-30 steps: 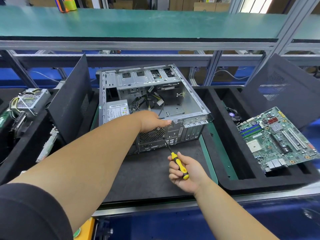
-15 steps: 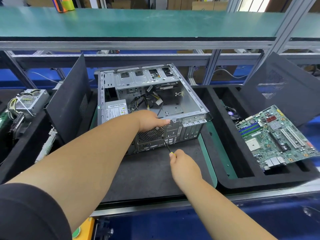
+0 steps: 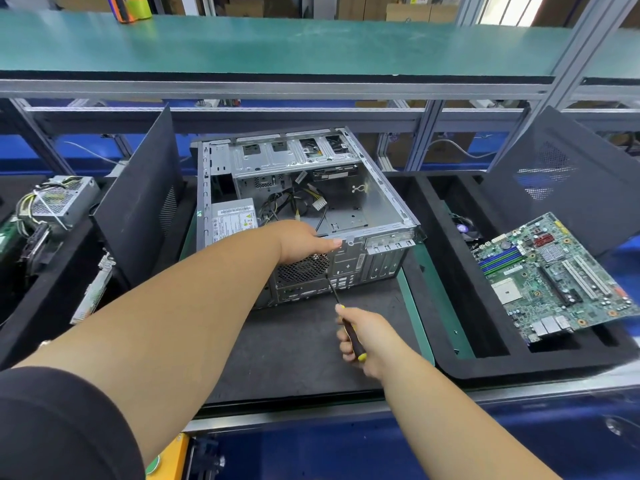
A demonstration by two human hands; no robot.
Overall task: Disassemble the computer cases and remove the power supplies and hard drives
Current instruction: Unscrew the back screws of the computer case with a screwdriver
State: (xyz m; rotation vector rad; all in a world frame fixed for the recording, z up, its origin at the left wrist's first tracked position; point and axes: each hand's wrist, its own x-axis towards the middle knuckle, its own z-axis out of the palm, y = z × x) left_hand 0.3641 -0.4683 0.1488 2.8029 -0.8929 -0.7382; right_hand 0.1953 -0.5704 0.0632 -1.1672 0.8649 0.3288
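The left hand stays pressed flat, fingers straight, on the computer case rear rim, the power supply just behind its wrist. Nearer, the right hand has regripped the screwdriver, the tip again at the rear panel, so unscrewing looks underway.

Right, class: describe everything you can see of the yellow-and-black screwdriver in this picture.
The yellow-and-black screwdriver has a thin dark metal shaft and a black handle, probably plastic, with yellow at both ends. The right hand grips the handle, fingers curled round it. It slants up and to the left, its tip against the rear panel of the open grey metal computer case, just right of the round fan grille. Whether the tip sits in a screw cannot be told.
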